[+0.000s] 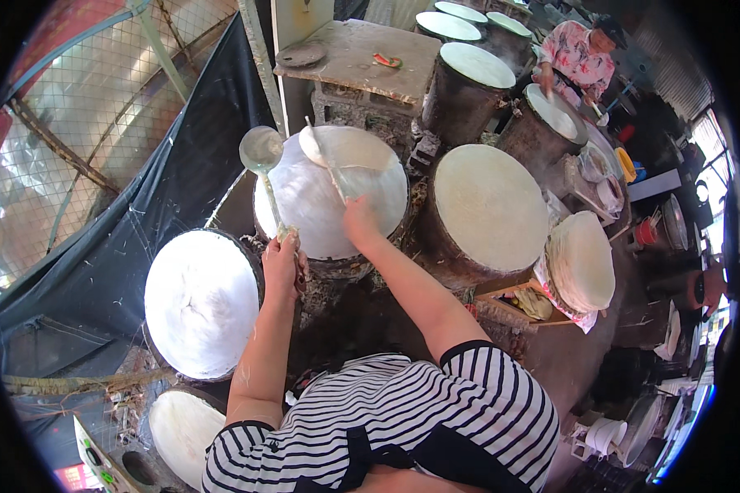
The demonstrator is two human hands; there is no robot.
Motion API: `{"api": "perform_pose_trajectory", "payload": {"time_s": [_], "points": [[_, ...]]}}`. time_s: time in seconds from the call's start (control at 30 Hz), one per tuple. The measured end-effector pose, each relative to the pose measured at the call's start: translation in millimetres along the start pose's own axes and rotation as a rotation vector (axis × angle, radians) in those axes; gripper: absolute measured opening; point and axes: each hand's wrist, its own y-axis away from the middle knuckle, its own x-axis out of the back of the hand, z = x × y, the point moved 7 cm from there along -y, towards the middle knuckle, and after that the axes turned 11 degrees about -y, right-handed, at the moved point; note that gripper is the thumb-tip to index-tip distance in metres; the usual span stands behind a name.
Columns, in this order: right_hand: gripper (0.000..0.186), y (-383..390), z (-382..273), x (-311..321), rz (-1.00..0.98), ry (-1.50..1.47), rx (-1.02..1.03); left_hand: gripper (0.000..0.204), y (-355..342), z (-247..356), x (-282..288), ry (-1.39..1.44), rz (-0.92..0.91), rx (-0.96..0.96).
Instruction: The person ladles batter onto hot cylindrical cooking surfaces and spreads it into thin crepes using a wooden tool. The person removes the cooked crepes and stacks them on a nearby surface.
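In front of me a round pale griddle (304, 201) tops a dark drum. A thin layer of pale batter (362, 150) covers its far part. My right hand (360, 222) is closed around the near end of a thin pale stick (326, 163), whose far end lies over that batter. To the left, my left hand (281, 261) grips the handle of a metal ladle (261, 149). The ladle's round bowl is raised beside the griddle's far left edge and looks coated with pale residue. My right fingers are slightly blurred.
Another griddle (197, 304) stands close on the left, and one (492, 209) with a pale surface on the right. Beyond it sits a stack of thin round flatbreads (581, 261). A rough table (353, 57) is behind. A co-worker (580, 57) leans over a far-right griddle (552, 113).
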Motion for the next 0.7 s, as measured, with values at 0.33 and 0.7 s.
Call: {"api": "perform_pose_trajectory", "payload": {"time_s": [0.33,0.7], "points": [[0.019,-23.6,7.9,32.6,-0.058,-0.065,-0.107,0.020,21.7,-3.6,1.2,-0.026,0.069,0.055],[0.026,34.7,6.5,42.9,-0.166,-0.139,0.088,0.020,16.9,-3.6,3.2,0.024,0.112,0.012]]}}
